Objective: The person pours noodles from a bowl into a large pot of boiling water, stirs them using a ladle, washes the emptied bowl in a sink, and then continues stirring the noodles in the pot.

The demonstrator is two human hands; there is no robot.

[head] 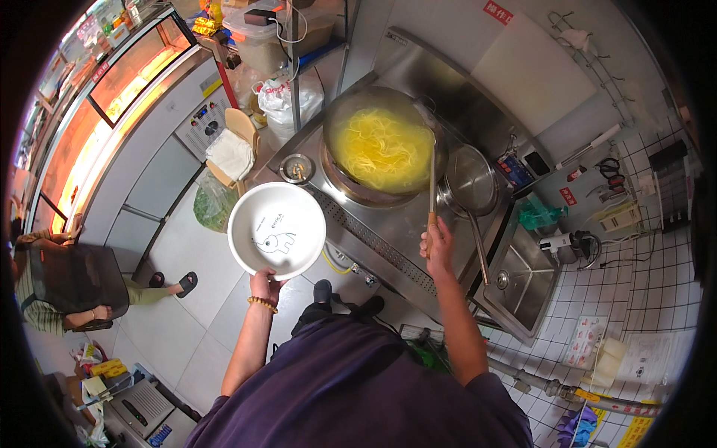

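Observation:
My left hand [267, 285] grips the near rim of a white basin [299, 243] with an elephant drawing and writing inside its bottom. No food shows in the basin, which is held left of the stove front, over the floor. My right hand [438, 246] is closed around the wooden handle of a long metal utensil [433, 173], probably a ladle or spatula. Its far end reaches the right side of a large wok [350, 101], and its head is hidden. Yellow noodles [386, 145] lie in yellowish liquid in the wok, with steam blurring them.
Right of the wok, a round strainer [473, 176] with a long handle rests on the steel stove [386, 229]. Beyond it is a sink [521, 280]. A small metal bowl [297, 168] sits at the stove's left corner. A chair [241, 126] and bagged greens [213, 207] stand left; another person [45, 313] is far left.

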